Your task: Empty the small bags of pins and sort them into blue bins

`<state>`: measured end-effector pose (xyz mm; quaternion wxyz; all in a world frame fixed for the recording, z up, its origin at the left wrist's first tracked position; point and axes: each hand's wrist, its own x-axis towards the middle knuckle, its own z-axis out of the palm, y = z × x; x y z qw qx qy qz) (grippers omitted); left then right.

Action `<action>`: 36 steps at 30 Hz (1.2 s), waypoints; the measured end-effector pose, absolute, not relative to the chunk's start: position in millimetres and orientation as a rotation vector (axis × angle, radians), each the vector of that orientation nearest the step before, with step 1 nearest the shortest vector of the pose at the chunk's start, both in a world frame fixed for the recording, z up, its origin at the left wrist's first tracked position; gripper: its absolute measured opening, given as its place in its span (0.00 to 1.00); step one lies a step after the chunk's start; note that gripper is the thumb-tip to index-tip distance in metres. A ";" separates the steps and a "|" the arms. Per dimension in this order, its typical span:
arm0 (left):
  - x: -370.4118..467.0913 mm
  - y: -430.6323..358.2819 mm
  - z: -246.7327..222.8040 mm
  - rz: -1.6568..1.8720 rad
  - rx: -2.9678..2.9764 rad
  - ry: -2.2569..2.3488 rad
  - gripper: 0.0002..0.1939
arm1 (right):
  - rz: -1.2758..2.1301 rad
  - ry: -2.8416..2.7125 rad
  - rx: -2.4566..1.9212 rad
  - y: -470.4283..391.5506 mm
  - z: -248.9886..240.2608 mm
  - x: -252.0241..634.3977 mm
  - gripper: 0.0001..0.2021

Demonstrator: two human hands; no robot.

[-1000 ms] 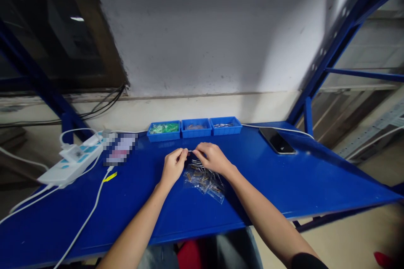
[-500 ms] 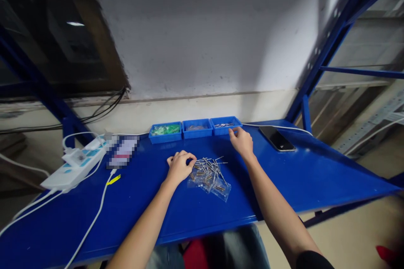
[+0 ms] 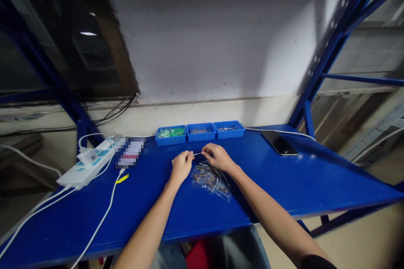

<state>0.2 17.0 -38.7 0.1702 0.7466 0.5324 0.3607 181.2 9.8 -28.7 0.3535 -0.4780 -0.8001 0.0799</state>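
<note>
Thin metal pin (image 3: 197,154) lies with its long axis running left to right, roughly parallel to the back edge of the tabletop (image 3: 277,185), near mid-width; which end is the head cannot be told. Both forearms reach in from the front edge, converging. Left hand (image 3: 182,165) has thumb and fingers pinched together on the pin's left end; right hand (image 3: 218,157), palm down, fingers curled, pinches the right end. The pin bridges the gap between the two sets of fingertips. Loose metal pins (image 3: 206,165) lie below the right hand, beside clear bags (image 3: 211,181) of brass-coloured pieces, nearer the front edge. Three blue bins (image 3: 202,137) line the back edge.
</note>
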 end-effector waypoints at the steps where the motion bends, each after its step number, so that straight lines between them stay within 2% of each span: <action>1: 1.3 15.9 -38.7 1.029 2.125 1.486 0.18 | 0.207 -2.062 -1.239 10.5 -28.3 182.6 0.04; 4: 3.6 13.3 -38.8 1.089 2.112 1.385 0.13 | 0.210 -2.052 -1.237 11.7 -28.4 183.1 0.06; 9: 1.2 13.2 -38.3 1.218 2.085 1.265 0.12 | 0.223 -2.051 -1.208 10.1 -30.1 177.4 0.08; 12: -0.4 13.7 -37.8 1.190 2.112 1.304 0.14 | 0.223 -2.040 -1.203 7.0 -27.7 175.2 0.09; 20: 1.2 13.4 -37.0 1.162 2.095 1.347 0.20 | 0.213 -2.094 -1.168 3.2 -25.7 172.7 0.04; 27: 1.7 11.7 -35.4 1.279 2.063 1.202 0.11 | 0.167 -2.026 -1.247 6.2 -28.2 173.1 0.09; 36: 9.6 14.6 -38.8 1.268 2.096 1.162 0.11 | 0.104 -2.020 -1.408 4.4 -24.5 170.9 0.11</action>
